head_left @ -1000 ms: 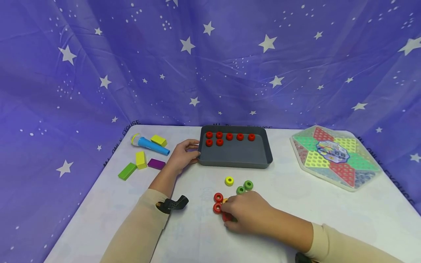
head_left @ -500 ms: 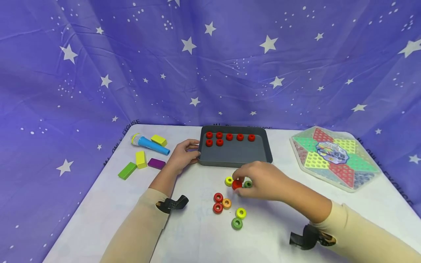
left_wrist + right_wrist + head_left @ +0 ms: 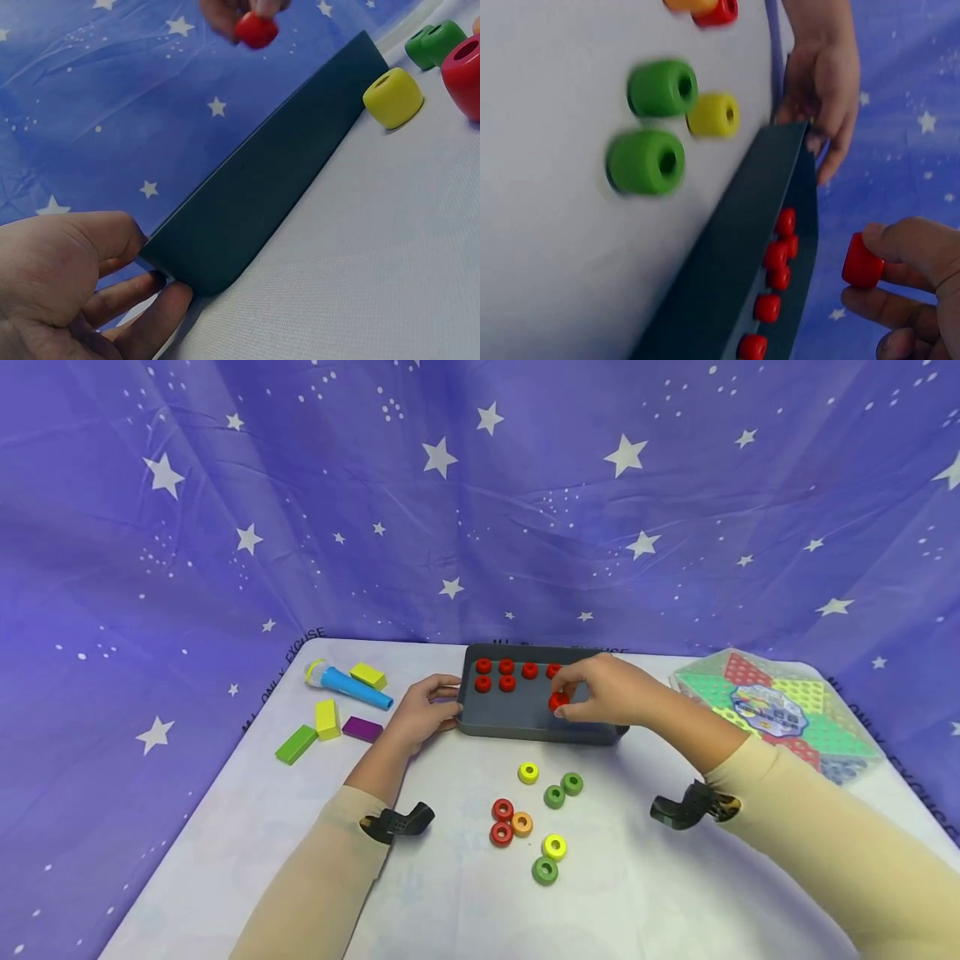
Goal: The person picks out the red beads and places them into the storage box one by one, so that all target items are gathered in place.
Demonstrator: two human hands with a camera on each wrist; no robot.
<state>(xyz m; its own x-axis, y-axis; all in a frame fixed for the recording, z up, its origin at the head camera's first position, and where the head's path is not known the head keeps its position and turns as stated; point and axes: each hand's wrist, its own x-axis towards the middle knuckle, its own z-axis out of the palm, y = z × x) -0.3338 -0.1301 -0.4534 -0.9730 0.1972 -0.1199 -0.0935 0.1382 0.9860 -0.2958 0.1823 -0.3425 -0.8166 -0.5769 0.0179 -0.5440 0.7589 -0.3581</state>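
My right hand (image 3: 613,687) pinches a red bead (image 3: 863,260) between thumb and fingertips, above the right half of the dark grey tray (image 3: 506,715). In the right wrist view the held bead hangs apart from the tray. My left hand (image 3: 422,713) holds the tray's left side, its thumb at the rim and fingers lower against the outer wall in the left wrist view. Several red beads (image 3: 507,683) stand in the tray: a back row, partly hidden by my right hand, and two in a second row at left.
In front of the tray lie loose beads: yellow (image 3: 528,772), green (image 3: 572,783), red (image 3: 502,834) and orange (image 3: 522,823). A blue toy microphone (image 3: 348,683) and yellow, green and purple blocks (image 3: 363,729) lie left. A hexagonal Chinese checkers board (image 3: 772,710) lies right, partly behind my right arm.
My right hand has picked up a red bead from the loose group and carried it forward over the tray. My left hand stays at the tray's left side. The view has shifted slightly.
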